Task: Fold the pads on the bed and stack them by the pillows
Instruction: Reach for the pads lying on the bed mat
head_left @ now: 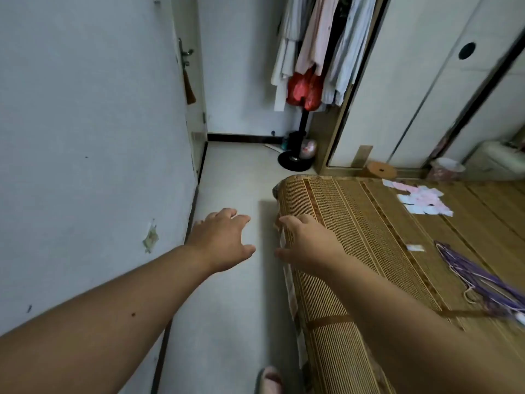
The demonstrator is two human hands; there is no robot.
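The left hand [224, 237] and right hand [308, 243] are pointing forward side by side, arms outstretched, palms down, fingers loosely spread.

Brightness: dim, flat indoor light, cool bluish cast on the wall [85, 123] and floor [227, 322].
Shadows: soft dark band on the floor along the bed [369, 223] edge.
Blur: slight softness overall; purple cords [477, 277] at the right edge smeared.
Distortion: wide-angle bending; wardrobe doors [397, 95] lean and curve.
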